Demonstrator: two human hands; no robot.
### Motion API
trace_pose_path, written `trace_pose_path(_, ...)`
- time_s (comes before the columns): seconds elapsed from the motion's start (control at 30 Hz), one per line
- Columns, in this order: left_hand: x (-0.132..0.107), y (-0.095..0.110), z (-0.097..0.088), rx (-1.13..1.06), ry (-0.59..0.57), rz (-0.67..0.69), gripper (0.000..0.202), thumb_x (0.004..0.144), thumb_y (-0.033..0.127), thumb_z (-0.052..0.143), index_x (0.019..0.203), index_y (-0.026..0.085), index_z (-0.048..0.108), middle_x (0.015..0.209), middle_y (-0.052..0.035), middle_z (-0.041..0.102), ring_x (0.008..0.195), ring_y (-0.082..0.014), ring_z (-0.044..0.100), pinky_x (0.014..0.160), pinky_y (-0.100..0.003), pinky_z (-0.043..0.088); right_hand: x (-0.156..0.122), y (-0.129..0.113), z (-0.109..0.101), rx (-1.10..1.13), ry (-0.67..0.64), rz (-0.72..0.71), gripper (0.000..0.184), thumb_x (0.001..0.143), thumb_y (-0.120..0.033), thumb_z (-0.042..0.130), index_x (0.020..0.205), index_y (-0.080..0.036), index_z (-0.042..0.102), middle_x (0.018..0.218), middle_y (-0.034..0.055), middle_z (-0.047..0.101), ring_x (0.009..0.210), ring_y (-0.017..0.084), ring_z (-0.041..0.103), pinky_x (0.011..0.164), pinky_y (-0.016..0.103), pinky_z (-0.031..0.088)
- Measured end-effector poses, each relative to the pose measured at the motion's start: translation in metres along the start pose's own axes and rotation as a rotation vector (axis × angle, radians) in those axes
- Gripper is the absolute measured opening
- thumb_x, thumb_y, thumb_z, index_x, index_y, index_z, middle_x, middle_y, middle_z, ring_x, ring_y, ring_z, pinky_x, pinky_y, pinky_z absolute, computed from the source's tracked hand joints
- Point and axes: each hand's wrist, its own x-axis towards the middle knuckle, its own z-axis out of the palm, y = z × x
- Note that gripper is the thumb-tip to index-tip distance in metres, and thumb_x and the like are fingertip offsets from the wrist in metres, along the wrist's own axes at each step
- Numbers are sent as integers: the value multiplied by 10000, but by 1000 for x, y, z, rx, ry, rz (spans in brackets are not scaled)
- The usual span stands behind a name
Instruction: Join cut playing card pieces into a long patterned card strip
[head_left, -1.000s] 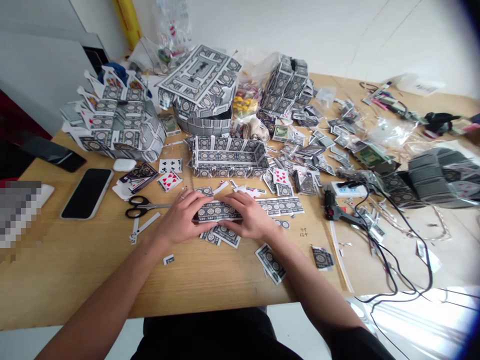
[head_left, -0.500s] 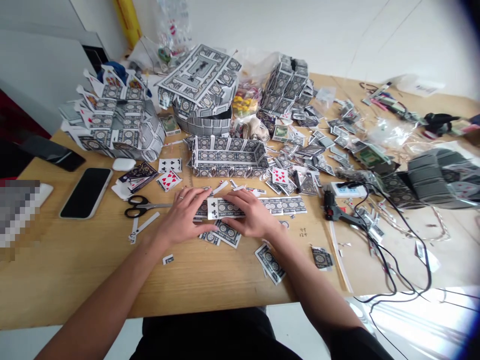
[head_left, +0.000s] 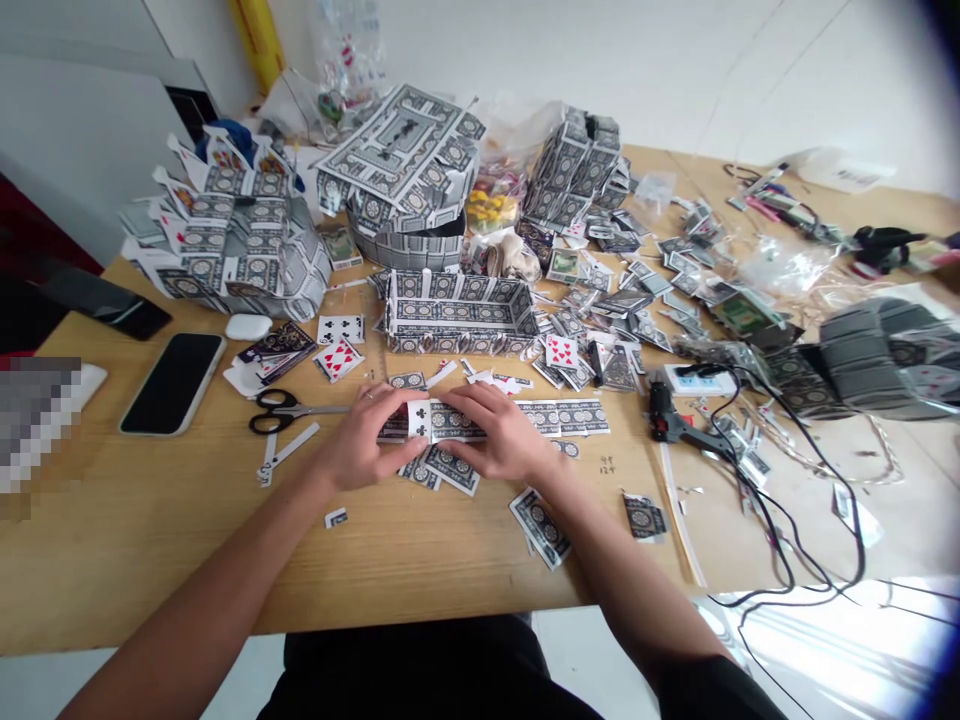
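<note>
Both hands meet over a folded strip of playing cards [head_left: 444, 422] lying on the wooden table [head_left: 420, 560]. My left hand [head_left: 367, 440] pinches its left end, where a white card face with black clubs shows. My right hand [head_left: 499, 435] presses on the strip's right part, fingers curled over it. More patterned card pieces [head_left: 442, 468] lie under and just in front of the hands. A longer joined card strip [head_left: 570, 415] stretches to the right of my right hand.
Black scissors [head_left: 281, 412] and a phone [head_left: 174, 382] lie to the left. An open box made of cards [head_left: 457, 315] stands behind the hands, with bigger card-built shapes [head_left: 401, 175] further back. A black glue gun [head_left: 671, 425] with cables lies at right among scattered cards.
The card strip has been turned or folded so that a white face with clubs shows at its left end. Both hands stayed in place, fingers shifting slightly.
</note>
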Motion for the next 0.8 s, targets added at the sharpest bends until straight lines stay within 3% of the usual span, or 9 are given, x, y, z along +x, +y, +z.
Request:
trace_pose_path(0.1, -2, 6, 7, -119, 63, -101, 293, 1016, 352, 628, 1283, 237, 670, 1184, -80, 762, 1073, -257, 698, 953, -425, 548, 1, -4, 5, -11, -3, -10, 632, 973, -481, 741, 1519, -228, 546, 1333, 157, 697, 1185, 345, 666, 1017, 563, 576)
trace_pose_path(0.23, -2, 7, 14, -253, 69, -225, 280, 1026, 364, 626, 1271, 238, 674, 1077, -57, 796, 922, -219, 744, 807, -353, 581, 2, -4, 12, -37, 13, -10, 641, 982, -498, 740, 1531, -239, 533, 1296, 142, 709, 1164, 326, 677, 1008, 537, 589)
trace_pose_path(0.4, -1, -6, 2, -348, 150, -314, 268, 997, 402, 648, 1188, 215, 670, 952, -43, 791, 747, -188, 719, 631, -288, 547, -2, 11, 2, -71, 25, 40, 603, 999, -484, 719, 1526, -249, 544, 1362, 139, 688, 1226, 329, 651, 1069, 560, 556)
trace_pose_path(0.5, -1, -16, -9, -287, 249, -319, 265, 976, 376, 655, 1171, 198, 674, 943, -45, 775, 749, -181, 706, 620, -270, 527, -5, 22, -8, -132, 39, 122, 577, 980, -456, 726, 1490, -224, 587, 1336, 155, 691, 1208, 343, 655, 1061, 555, 556)
trace_pose_path(0.6, 0, -22, -12, -212, 257, -302, 278, 974, 364, 651, 1194, 196, 659, 879, -24, 752, 726, -176, 690, 635, -274, 518, -5, 25, -11, -192, 31, 172, 571, 958, -400, 722, 1472, -183, 604, 1325, 179, 689, 1217, 370, 633, 1058, 577, 544)
trace_pose_path(0.7, 1, -25, -6, -80, 229, -277, 281, 974, 369, 645, 1195, 195, 650, 752, 14, 673, 659, -172, 642, 656, -298, 513, -3, 17, -9, -223, 36, 145, 534, 954, -398, 725, 1436, -191, 626, 1342, 183, 684, 1220, 384, 614, 1046, 606, 525)
trace_pose_path(0.8, 3, -28, 0, 79, 228, -234, 284, 962, 371, 651, 1189, 201, 643, 770, 11, 643, 720, -193, 646, 752, -345, 531, -2, 3, -6, -172, -5, 84, 427, 959, -448, 744, 1323, -233, 687, 1244, 135, 714, 1139, 342, 648, 996, 545, 545)
